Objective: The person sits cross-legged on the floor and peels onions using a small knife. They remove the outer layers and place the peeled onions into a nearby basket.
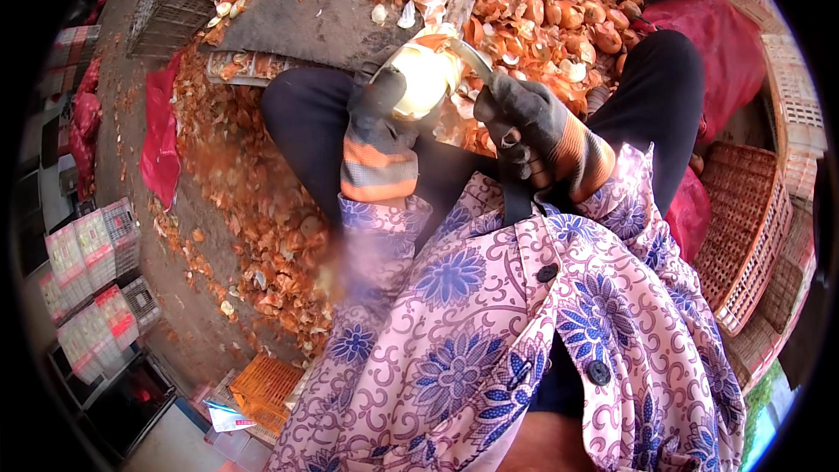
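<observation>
My left hand point(383, 101), in a dark work glove with an orange and grey striped cuff, grips a partly peeled onion point(426, 75). Its flesh shows pale, and brown-orange skin clings near the top. In my right hand point(534, 121), gloved alike, is a knife with a curved metal blade point(473, 59). The blade reaches to the onion's upper right side; whether it touches I cannot tell. Behind the onion lies a dark board point(328, 19) strewn with skins and pale scraps.
Unpeeled onions point(590, 16) lie among loose skins beyond my right hand. Red mesh sacks point(711, 56) and plastic crates point(741, 229) line the right side. Onion skins point(262, 210) cover the ground at left. A dark crate point(174, 3) stands at upper left, an orange crate point(262, 390) at lower left.
</observation>
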### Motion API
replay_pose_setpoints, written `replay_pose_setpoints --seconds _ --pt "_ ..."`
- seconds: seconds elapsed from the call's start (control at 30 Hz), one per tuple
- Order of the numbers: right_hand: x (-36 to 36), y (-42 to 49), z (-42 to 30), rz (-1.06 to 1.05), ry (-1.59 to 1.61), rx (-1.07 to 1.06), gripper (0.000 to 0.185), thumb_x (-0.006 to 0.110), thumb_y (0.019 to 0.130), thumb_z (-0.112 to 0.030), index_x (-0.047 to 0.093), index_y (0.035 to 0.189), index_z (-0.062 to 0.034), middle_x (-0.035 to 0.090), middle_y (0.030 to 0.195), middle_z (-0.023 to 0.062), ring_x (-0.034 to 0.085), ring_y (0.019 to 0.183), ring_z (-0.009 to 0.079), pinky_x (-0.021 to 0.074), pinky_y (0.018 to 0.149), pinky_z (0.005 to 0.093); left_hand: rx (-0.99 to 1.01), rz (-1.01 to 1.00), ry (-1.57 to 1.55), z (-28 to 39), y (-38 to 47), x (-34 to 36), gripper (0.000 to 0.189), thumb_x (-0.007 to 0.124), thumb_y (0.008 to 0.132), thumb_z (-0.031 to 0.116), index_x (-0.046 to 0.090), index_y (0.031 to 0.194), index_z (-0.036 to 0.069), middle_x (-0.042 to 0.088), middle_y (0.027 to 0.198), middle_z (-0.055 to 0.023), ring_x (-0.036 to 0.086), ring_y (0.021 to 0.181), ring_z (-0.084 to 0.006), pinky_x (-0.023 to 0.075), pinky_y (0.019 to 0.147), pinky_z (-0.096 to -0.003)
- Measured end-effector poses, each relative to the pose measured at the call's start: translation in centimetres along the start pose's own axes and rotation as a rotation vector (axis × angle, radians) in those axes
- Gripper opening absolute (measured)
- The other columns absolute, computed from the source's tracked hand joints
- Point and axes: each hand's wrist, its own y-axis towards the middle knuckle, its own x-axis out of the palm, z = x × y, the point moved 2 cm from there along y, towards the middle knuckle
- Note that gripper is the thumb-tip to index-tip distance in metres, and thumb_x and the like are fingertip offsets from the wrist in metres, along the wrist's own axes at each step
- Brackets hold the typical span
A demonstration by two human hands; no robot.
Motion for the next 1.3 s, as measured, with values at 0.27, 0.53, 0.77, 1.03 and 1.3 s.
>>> replay_pose_setpoints --seconds 0.27,0.53,0.77,1.03,1.3 --pt "-0.4 -1.0 3.6 0.085 0.131 0.144 0.049 0.057 0.101 -0.055 0.061 0.101 -0.0058 0.049 0.062 -0.0056 0.045 0.049 0.0060 0.0334 0.044 0.0227 -0.098 -0.018 -0.050 -0.8 0.1 -0.3 0.061 0.085 0.065 -0.003 0.062 0.122 -0.003 0.069 0.113 -0.0143 0.068 0.101 -0.0232 0.0583 0.090 -0.0375" --pt "-1.2 -0.4 -1.6 0.066 0.044 0.450 0.023 0.079 0.090 -0.023 0.070 0.098 -0.0034 0.063 0.075 -0.0015 0.058 0.068 0.0083 0.0458 0.061 0.0253 -0.122 -0.035 -0.056 -0.9 0.4 -0.3 0.062 0.085 0.065 -0.003 0.062 0.122 -0.003 0.069 0.114 -0.0143 0.068 0.102 -0.0235 0.0583 0.090 -0.0375" --pt "-0.8 3.4 0.0 0.165 0.009 0.347 0.041 0.075 0.094 -0.016 0.063 0.132 -0.0047 0.071 0.099 0.0046 0.064 0.088 0.0098 0.0536 0.082 0.0286 -0.127 -0.024 -0.042 -1.1 0.4 0.0 0.063 0.085 0.064 -0.003 0.063 0.123 -0.004 0.069 0.114 -0.0143 0.068 0.102 -0.0238 0.0583 0.090 -0.0375" --pt "-0.2 5.0 1.7 0.066 0.046 0.407 0.044 0.059 0.086 -0.003 0.064 0.130 -0.0029 0.070 0.083 0.0059 0.060 0.062 0.0103 0.0466 0.054 0.0241 -0.047 0.196 0.179 0.2 -1.2 3.3 0.065 0.085 0.063 -0.003 0.063 0.124 -0.004 0.069 0.114 -0.0144 0.068 0.103 -0.0241 0.0583 0.091 -0.0375" --pt "2.1 8.6 6.5 0.320 0.364 0.529 0.035 0.065 0.089 -0.005 0.064 0.124 -0.0016 0.069 0.074 0.0099 0.058 0.051 0.0137 0.0409 0.043 0.0274 0.410 0.424 0.964 -0.5 3.2 -1.6 0.060 0.087 0.067 0.005 0.066 0.123 -0.003 0.066 0.124 -0.0136 0.065 0.111 -0.0211 0.0564 0.093 -0.0343"
